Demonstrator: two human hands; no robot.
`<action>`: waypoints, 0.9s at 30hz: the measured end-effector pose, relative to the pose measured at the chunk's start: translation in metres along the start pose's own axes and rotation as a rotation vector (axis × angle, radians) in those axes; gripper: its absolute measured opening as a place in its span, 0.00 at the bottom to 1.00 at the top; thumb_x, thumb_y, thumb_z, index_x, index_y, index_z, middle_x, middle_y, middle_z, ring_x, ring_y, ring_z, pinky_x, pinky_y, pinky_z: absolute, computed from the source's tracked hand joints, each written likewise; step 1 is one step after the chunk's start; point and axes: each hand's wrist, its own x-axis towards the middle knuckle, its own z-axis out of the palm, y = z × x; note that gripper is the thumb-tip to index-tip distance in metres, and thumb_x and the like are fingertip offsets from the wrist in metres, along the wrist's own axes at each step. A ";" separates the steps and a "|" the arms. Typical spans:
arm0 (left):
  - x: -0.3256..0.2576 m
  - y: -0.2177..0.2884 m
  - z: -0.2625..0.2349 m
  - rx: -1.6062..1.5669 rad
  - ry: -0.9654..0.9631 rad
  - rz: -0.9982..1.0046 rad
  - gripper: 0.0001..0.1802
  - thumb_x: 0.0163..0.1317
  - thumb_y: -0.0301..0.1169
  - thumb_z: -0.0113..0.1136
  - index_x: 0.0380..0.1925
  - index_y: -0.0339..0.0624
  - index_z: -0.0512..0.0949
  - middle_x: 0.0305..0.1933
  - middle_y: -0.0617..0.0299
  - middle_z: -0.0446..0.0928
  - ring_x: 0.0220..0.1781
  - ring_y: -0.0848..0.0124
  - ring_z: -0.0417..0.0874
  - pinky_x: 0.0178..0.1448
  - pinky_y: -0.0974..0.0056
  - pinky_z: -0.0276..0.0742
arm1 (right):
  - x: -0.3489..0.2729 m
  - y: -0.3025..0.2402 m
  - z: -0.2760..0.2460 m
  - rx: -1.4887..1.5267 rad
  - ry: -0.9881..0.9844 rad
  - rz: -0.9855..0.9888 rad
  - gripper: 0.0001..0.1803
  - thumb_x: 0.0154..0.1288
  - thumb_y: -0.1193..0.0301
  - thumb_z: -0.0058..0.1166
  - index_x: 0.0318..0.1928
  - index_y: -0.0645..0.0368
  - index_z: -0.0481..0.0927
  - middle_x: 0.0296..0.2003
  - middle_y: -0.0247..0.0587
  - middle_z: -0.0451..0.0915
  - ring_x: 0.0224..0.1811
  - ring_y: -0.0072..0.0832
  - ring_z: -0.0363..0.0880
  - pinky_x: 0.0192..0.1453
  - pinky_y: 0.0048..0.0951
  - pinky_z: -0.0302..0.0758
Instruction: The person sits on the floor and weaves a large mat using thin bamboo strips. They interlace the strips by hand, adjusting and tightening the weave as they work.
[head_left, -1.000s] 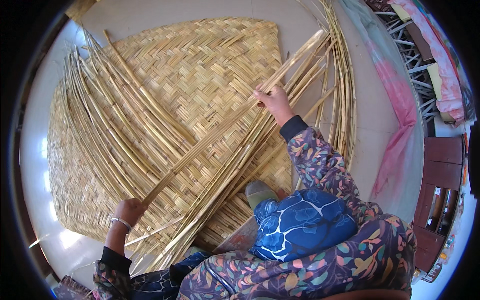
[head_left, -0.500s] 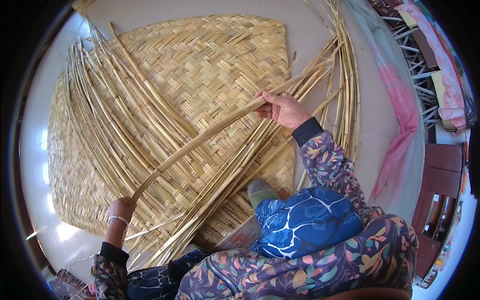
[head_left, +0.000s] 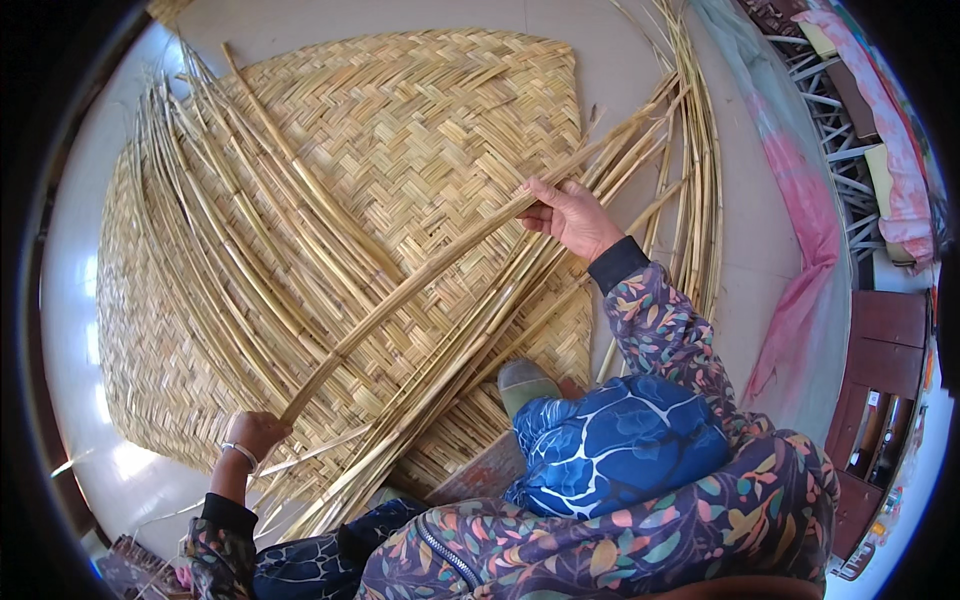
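Observation:
A long flattened reed strip [head_left: 400,293] stretches at a slant across the middle, its far end running up to the right. My left hand [head_left: 257,432], a bracelet on its wrist, is closed round the strip's lower end. Higher up, my right hand [head_left: 572,216] pinches the same strip between thumb and fingers; part of its grip is hidden. Below the strip lies a woven herringbone mat [head_left: 440,110]. Several loose reed stalks [head_left: 225,215] rest across the mat's left side, and a bundle of split reeds [head_left: 440,385] runs slantwise near my knees.
More stalks [head_left: 705,190] curve along the floor at the right. Beyond them lies a pink and pale green cloth [head_left: 800,270]. A dark red cabinet [head_left: 885,330] stands at the far right. My shoe [head_left: 524,384] is on the mat, beside a worn board [head_left: 478,470].
My left hand has shifted slightly right and down along with the strip's lower end, and the strip looks straighter there. My right hand has barely moved.

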 end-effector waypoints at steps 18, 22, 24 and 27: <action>0.001 0.035 -0.018 0.125 0.098 -0.106 0.20 0.48 0.50 0.60 0.24 0.44 0.81 0.24 0.49 0.77 0.29 0.51 0.78 0.35 0.53 0.73 | 0.012 0.029 -0.017 -0.042 0.320 -0.192 0.08 0.60 0.70 0.56 0.37 0.58 0.72 0.32 0.35 0.77 0.29 0.22 0.78 0.28 0.23 0.77; 0.001 0.005 -0.009 0.230 0.042 -0.217 0.19 0.47 0.50 0.61 0.24 0.44 0.82 0.25 0.50 0.78 0.30 0.52 0.79 0.36 0.54 0.74 | 0.014 0.008 -0.030 0.094 0.236 -0.190 0.07 0.60 0.70 0.56 0.36 0.56 0.72 0.32 0.32 0.76 0.33 0.23 0.77 0.33 0.26 0.77; -0.004 0.007 -0.005 0.143 0.031 -0.184 0.19 0.47 0.49 0.62 0.23 0.44 0.82 0.24 0.50 0.78 0.30 0.52 0.79 0.36 0.54 0.74 | 0.011 0.003 -0.031 0.048 0.258 -0.228 0.06 0.61 0.70 0.55 0.34 0.57 0.72 0.30 0.33 0.77 0.28 0.24 0.76 0.31 0.25 0.76; 0.001 0.000 0.000 0.081 0.049 -0.137 0.18 0.45 0.47 0.64 0.23 0.42 0.81 0.23 0.49 0.77 0.27 0.53 0.78 0.35 0.55 0.74 | 0.018 0.010 -0.030 -0.466 0.444 -0.466 0.04 0.61 0.72 0.54 0.33 0.59 0.73 0.28 0.33 0.77 0.24 0.22 0.75 0.27 0.24 0.75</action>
